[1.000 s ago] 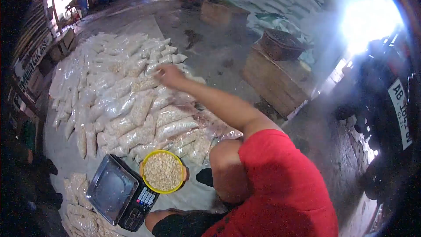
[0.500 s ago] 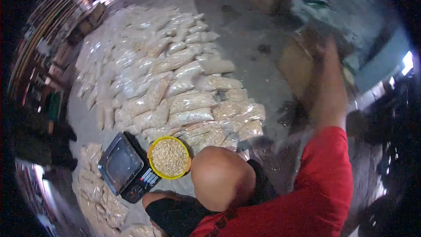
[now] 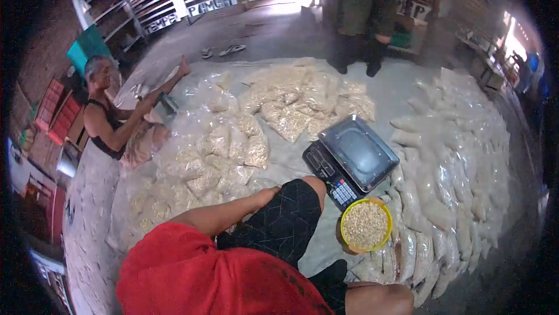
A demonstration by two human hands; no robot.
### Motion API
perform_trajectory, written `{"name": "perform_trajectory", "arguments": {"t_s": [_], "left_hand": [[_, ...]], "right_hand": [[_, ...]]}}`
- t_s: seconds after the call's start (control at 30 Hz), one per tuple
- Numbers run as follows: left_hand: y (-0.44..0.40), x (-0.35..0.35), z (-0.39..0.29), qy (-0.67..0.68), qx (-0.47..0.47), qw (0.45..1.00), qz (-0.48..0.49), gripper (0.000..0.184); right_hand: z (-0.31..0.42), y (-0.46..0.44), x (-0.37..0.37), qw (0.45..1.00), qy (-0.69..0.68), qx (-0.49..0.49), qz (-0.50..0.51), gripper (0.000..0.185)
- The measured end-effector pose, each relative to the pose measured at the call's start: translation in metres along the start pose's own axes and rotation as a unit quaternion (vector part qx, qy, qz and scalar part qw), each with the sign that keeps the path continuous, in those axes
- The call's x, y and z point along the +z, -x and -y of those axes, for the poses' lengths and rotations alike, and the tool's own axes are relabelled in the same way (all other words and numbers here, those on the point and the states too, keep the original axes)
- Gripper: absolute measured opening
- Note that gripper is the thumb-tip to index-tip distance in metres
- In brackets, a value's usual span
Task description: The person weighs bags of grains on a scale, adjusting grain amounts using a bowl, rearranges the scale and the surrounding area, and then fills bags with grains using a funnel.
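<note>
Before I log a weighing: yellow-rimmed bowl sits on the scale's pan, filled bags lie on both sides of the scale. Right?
Not quite: the head view shows the yellow-rimmed bowl beside the scale, next to its keypad, not on the pan. Filled bags do lie on both sides.

The left forearm [image 3: 239, 208] ends behind the dark shorts [image 3: 273, 222], which hide the left hand's grip. At the upper right, a standing person [image 3: 358, 21] is blurred and cut off by the top edge; the seated person's [image 3: 106, 123] greyish object [image 3: 168, 105] (upper left) is too small to tell.
</note>
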State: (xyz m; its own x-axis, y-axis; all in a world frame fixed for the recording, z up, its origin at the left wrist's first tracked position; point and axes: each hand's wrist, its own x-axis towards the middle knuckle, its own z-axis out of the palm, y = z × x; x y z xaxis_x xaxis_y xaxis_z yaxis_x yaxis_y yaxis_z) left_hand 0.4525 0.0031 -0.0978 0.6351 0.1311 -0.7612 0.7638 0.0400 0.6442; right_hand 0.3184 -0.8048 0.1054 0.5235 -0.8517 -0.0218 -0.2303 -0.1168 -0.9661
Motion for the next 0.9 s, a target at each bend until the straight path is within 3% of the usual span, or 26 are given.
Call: {"name": "perform_trajectory", "arguments": {"t_s": [0.1, 0.13, 0.17, 0.2, 0.23, 0.27, 0.3, 0.37, 0.4, 0.47, 0.5, 0.63, 0.7, 0.83, 0.9], "left_hand": [[-0.027, -0.021, 0.023, -0.028, 0.033, 0.997, 0.056, 0.067], [0.049, 0.003, -0.027, 0.024, -0.036, 0.998, 0.047, 0.063], [0.004, -0.018, 0.000, -0.029, 0.060, 0.993, 0.093, 0.062], [0.069, 0.010, -0.046, -0.073, 0.038, 0.994, 0.075, 0.060], [0.081, 0.016, -0.064, -0.258, 0.158, 0.952, 0.046, 0.059], [0.051, -0.002, -0.053, -0.192, 0.096, 0.976, 0.031, 0.059], [0.082, 0.024, -0.061, -0.014, 0.087, 0.993, 0.072, 0.061], [0.063, 0.021, -0.070, -0.235, 0.176, 0.956, 0.015, 0.070], [0.057, 0.020, -0.081, -0.442, 0.217, 0.870, -0.009, 0.077], [0.021, 0.026, -0.079, -0.410, 0.204, 0.887, -0.051, 0.083], [0.056, 0.051, -0.087, -0.476, 0.229, 0.843, -0.103, 0.086], [0.057, 0.061, -0.102, -0.553, 0.229, 0.798, -0.071, 0.093], [0.049, 0.058, -0.106, -0.592, 0.205, 0.778, -0.047, 0.097], [0.073, 0.065, -0.107, -0.547, 0.224, 0.806, -0.026, 0.095], [0.084, 0.073, -0.109, -0.551, 0.216, 0.805, -0.032, 0.096]], "right_hand": [[-0.017, 0.004, -0.062, 0.998, 0.006, 0.004, -0.055, 0.052], [-0.022, 0.008, -0.094, 0.997, 0.005, 0.007, -0.081, 0.050], [-0.027, 0.011, -0.125, 0.994, 0.004, 0.009, -0.113, 0.049], [-0.034, 0.020, -0.162, 0.989, -0.002, 0.014, -0.146, 0.047], [-0.031, 0.030, -0.185, 0.983, -0.010, 0.014, -0.182, 0.046], [-0.041, 0.044, -0.221, 0.975, -0.014, 0.018, -0.220, 0.044], [-0.050, 0.072, -0.251, 0.965, -0.023, 0.027, -0.261, 0.042], [-0.059, 0.104, -0.288, 0.945, -0.048, 0.048, -0.319, 0.039], [-0.068, 0.122, -0.301, 0.936, -0.063, 0.063, -0.340, 0.038], [-0.088, 0.137, -0.298, 0.927, -0.105, 0.108, -0.342, 0.035], [-0.100, 0.135, -0.286, 0.927, -0.127, 0.134, -0.327, 0.033], [-0.126, 0.118, -0.205, 0.957, -0.197, 0.121, -0.173, 0.026], [-0.098, 0.139, -0.159, 0.955, -0.132, 0.174, -0.202, 0.016], [-0.154, 0.140, -0.156, 0.962, -0.115, 0.174, -0.179, 0.016], [-0.211, 0.138, -0.184, 0.981, 0.099, 0.043, -0.161, 0.021]]}}
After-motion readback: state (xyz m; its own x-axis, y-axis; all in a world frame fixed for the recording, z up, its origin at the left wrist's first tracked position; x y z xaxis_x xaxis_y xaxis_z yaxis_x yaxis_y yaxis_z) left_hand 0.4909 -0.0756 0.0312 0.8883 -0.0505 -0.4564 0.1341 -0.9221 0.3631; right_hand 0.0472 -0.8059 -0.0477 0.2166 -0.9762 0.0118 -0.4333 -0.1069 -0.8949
